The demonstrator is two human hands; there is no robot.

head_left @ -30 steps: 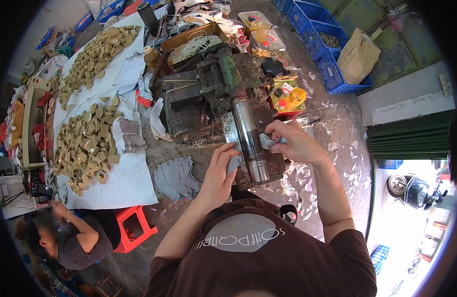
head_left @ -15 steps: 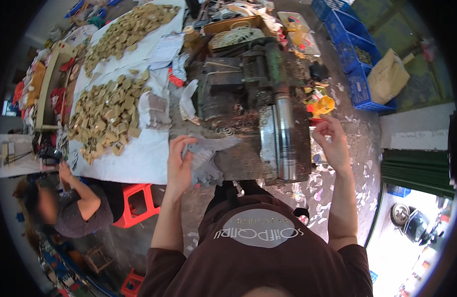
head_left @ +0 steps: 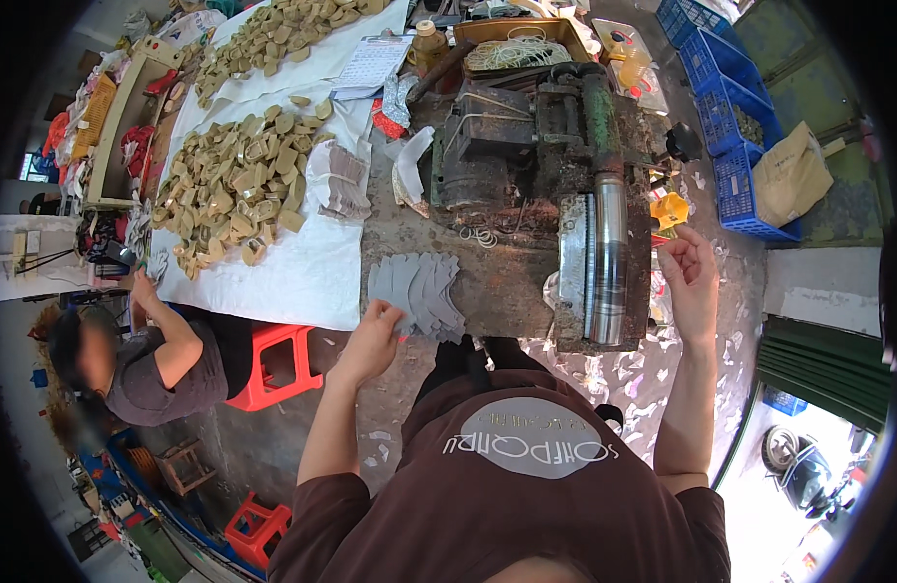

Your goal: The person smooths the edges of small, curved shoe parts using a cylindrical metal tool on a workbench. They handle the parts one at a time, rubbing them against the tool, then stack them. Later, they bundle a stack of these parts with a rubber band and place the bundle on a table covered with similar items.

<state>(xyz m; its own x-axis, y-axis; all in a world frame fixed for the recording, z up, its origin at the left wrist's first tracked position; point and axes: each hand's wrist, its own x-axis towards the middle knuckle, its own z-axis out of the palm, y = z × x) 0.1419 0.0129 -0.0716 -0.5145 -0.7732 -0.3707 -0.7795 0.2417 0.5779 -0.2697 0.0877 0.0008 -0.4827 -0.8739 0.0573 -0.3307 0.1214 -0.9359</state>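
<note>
A fanned stack of thin grey cut pieces (head_left: 416, 291) lies on the worn work surface before me. My left hand (head_left: 369, 342) is at the stack's near left corner, its fingers closed around the edge there. To the right stands a dark, greasy machine (head_left: 492, 136) with a shiny metal roller (head_left: 612, 262) and a flat metal plate (head_left: 573, 262) alongside. My right hand (head_left: 693, 277) hovers just beyond the roller's right side. Its fingers are curled together, and whatever they may hold is too small to make out.
Left of me, many tan blocks (head_left: 240, 185) cover a white sheet (head_left: 312, 282), beside a tied grey bundle (head_left: 338, 180). A seated co-worker (head_left: 157, 364) is at the left near a red stool (head_left: 278, 364). Blue crates (head_left: 735, 160) stand at the right; scraps litter the floor.
My left hand has drawn back from over the grey pieces to their near left corner; the piece raised under it is no longer lifted. My view has shifted, and my right hand stays beside the roller.
</note>
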